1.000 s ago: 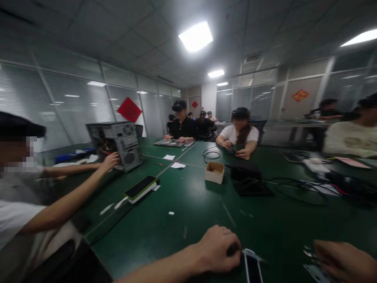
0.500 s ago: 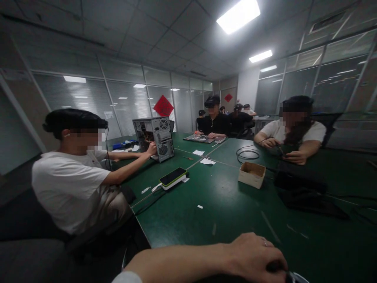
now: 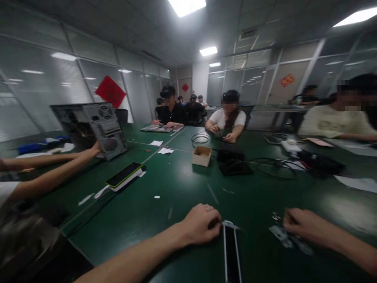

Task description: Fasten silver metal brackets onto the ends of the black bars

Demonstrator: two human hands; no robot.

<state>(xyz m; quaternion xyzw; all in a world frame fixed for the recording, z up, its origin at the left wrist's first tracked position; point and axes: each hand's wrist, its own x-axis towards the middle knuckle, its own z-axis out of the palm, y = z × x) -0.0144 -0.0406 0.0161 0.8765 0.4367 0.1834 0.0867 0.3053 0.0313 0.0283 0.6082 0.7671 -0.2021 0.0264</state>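
Observation:
My left hand point(image 3: 202, 224) rests on the green table with its fingers curled, a ring on one finger. Beside its fingertips lies a slim dark device with light edges point(image 3: 232, 251), which looks like a phone or phone frame. Whether the fingers grip its corner or something small, I cannot make out. To the right, my right hand point(image 3: 300, 224) has its fingers drawn together above several small metal pieces point(image 3: 281, 236) on the table. Anything between those fingers is hidden by blur and by the hand itself.
Across the green table point(image 3: 176, 177) stand a small open box point(image 3: 202, 156) and a black case point(image 3: 234, 161) with cables. At left are a phone with a green edge point(image 3: 123, 175) and an open computer case point(image 3: 108, 133), handled by a co-worker's hands. Other people sit around.
The view has swung to the right. My right hand, the metal pieces and most of the slim device have come into view. My left hand remains curled by the device.

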